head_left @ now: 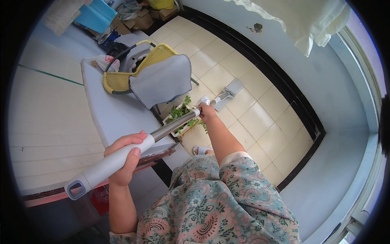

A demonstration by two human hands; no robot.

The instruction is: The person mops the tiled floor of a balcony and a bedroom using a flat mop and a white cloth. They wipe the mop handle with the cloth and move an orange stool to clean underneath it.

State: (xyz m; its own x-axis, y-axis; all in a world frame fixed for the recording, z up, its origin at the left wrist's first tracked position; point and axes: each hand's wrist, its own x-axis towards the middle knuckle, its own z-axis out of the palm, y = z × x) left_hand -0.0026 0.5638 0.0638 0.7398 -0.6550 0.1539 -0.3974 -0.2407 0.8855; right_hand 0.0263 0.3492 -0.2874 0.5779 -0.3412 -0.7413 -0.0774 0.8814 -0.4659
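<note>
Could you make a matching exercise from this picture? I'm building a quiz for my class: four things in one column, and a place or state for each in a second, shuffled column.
Things:
1. mop head
2. left hand
3. right hand
4. potted plant

Places or states:
A. wrapped around the pale grip near the end of the mop handle
B. flat on the tiled floor
C. holding the metal pole further down
D. on the floor beside the table, under the pole

Pairs: 1-B, 2-A, 3-C, 4-D
</note>
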